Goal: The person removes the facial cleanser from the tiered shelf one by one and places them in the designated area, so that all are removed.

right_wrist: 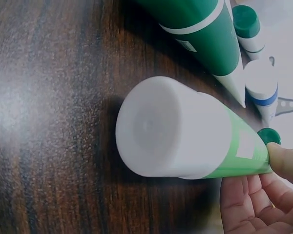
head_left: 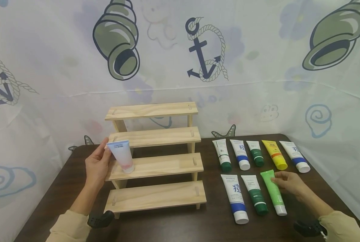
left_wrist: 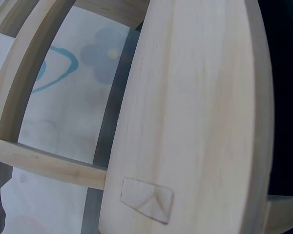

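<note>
A pale blue-to-pink squeeze tube (head_left: 122, 155) stands cap down, slightly tilted, at the left end of the second-lowest step of a wooden tiered rack (head_left: 168, 166). My left hand (head_left: 97, 164) pinches its flat upper end from the left. On the right, my right hand (head_left: 288, 183) holds a light green tube (head_left: 273, 191) with a white cap by its flat end. In the right wrist view the thumb lies on the green tube (right_wrist: 244, 151) with fingers beneath. The left wrist view shows mostly a wooden step (left_wrist: 185, 112); its tube is out of sight there.
Several tubes lie in two rows on the dark table (head_left: 168, 225), among them a yellow tube (head_left: 274, 154), a white-and-blue tube (head_left: 235, 198) and a white-and-green tube (head_left: 255, 194) just left of the green one. A patterned cloth (head_left: 252, 97) hangs behind.
</note>
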`<state>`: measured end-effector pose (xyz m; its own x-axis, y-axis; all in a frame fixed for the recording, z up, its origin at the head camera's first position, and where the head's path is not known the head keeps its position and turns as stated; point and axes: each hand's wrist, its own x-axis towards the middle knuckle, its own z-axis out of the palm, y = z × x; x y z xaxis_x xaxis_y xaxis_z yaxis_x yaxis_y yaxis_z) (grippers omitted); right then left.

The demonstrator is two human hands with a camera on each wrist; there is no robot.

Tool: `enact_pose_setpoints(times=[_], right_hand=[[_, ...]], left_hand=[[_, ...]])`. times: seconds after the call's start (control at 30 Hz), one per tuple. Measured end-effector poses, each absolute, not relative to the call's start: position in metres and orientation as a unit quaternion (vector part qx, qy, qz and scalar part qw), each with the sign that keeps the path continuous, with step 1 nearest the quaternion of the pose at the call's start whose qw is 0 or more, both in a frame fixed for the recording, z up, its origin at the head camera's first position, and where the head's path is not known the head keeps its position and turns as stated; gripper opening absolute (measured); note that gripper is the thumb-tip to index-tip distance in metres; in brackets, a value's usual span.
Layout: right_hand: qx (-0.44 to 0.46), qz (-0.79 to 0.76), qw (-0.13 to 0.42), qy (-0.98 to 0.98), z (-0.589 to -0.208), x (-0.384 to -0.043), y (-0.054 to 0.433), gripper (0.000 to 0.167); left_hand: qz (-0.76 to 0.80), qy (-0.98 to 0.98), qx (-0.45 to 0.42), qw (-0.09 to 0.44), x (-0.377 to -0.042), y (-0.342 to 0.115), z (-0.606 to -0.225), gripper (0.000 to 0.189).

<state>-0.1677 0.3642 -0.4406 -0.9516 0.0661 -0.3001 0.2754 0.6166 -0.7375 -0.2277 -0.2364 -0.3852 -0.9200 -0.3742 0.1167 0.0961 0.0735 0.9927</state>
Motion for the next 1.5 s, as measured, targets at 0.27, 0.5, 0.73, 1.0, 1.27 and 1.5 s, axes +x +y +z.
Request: enact_pose_setpoints(times=[0.27, 0.5, 0.73, 1.0, 1.27, 1.5], right_hand=[[0.094, -0.425, 0.131, 0.891, -0.443, -0.17, 0.362, 0.058], [0.097, -0.421, 0.137, 0.891, -0.442, -0.17, 0.36, 0.058], [0.104, -0.418, 0.146, 0.891, -0.441, -0.17, 0.361, 0.058], [0.086, -0.385, 0.123, 0.911, -0.44, -0.165, 0.363, 0.05], [0.035, -0.327, 0.033, 0.944, -0.418, -0.164, 0.347, 0.037], [-0.016, -0.32, -0.067, 0.945, -0.384, -0.176, 0.308, 0.029]], left_hand=[[-0.67, -0.714, 0.096, 0.176, -0.227, -0.236, -0.385, 0.044], [-0.67, -0.713, 0.098, 0.179, -0.228, -0.236, -0.385, 0.043], [-0.666, -0.716, 0.087, 0.188, -0.228, -0.237, -0.386, 0.044], [-0.671, -0.713, 0.083, 0.189, -0.228, -0.237, -0.386, 0.044], [-0.665, -0.718, 0.082, 0.188, -0.227, -0.238, -0.386, 0.043], [-0.65, -0.732, 0.085, 0.187, -0.228, -0.238, -0.387, 0.043]])
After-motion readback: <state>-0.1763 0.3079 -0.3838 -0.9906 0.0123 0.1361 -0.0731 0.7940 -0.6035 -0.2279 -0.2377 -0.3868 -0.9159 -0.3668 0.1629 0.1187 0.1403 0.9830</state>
